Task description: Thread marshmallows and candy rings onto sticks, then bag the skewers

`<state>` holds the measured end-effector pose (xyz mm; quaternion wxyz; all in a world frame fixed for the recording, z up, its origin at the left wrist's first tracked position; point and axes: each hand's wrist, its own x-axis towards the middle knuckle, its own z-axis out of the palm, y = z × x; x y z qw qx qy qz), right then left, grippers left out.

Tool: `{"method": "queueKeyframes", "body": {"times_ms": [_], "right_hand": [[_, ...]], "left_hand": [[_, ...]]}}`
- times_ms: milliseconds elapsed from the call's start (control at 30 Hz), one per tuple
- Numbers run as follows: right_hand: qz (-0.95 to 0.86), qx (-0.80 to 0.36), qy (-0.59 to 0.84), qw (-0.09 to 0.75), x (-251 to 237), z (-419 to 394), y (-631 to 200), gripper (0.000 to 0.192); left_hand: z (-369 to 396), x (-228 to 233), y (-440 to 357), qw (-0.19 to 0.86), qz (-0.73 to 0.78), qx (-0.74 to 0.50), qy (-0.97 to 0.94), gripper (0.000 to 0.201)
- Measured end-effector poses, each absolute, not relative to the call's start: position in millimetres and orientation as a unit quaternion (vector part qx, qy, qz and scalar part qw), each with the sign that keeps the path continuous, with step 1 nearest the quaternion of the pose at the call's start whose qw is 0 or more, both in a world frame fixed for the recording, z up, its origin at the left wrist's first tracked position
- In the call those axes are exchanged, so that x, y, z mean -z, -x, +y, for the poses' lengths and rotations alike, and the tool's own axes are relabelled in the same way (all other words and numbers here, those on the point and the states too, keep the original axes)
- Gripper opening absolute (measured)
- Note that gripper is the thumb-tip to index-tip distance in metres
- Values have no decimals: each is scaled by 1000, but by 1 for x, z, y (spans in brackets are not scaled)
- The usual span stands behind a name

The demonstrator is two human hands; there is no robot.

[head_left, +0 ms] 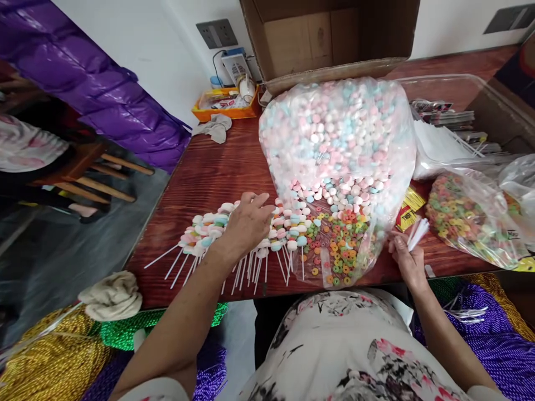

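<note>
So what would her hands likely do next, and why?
Probably the left hand picks a pastel candy from the spill by the big bag, since it rests on the finished candy sticks, while the right hand holds bare white sticks ready.

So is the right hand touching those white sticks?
Touching. The head view shows the right hand pinching the white sticks between its fingertips.

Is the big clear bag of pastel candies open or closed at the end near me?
Open: the big clear bag gapes at its near end, with pastel candies and colored rings spilling out onto the table.
</note>
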<state>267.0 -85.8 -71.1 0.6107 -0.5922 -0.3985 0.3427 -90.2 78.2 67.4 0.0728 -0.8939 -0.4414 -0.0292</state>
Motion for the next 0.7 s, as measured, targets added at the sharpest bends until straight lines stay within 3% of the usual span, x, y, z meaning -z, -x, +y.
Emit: {"method": "queueKeyframes", "body": {"times_ms": [133, 267, 433, 533, 700], "right_hand": [[-471, -324, 635, 520, 79, -85, -272, 45], [-521, -281, 657, 466, 78, -83, -272, 50], [-531, -286, 636, 482, 83, -88, -273, 49], [-528, -331, 592, 512, 82, -90, -273, 41], [-501, -374, 557, 547, 74, -88, -274, 44]], "left_hand": [[94, -74, 34, 42, -416, -75, 905, 23], [132, -52, -19, -9, -333, -165, 928, 24], [172, -19, -33, -6, -286, -163, 944, 25], [181, -15, -22, -3, -275, -140, 951, 24], [178, -18, -3, 43, -212, -131, 967, 26]]}}
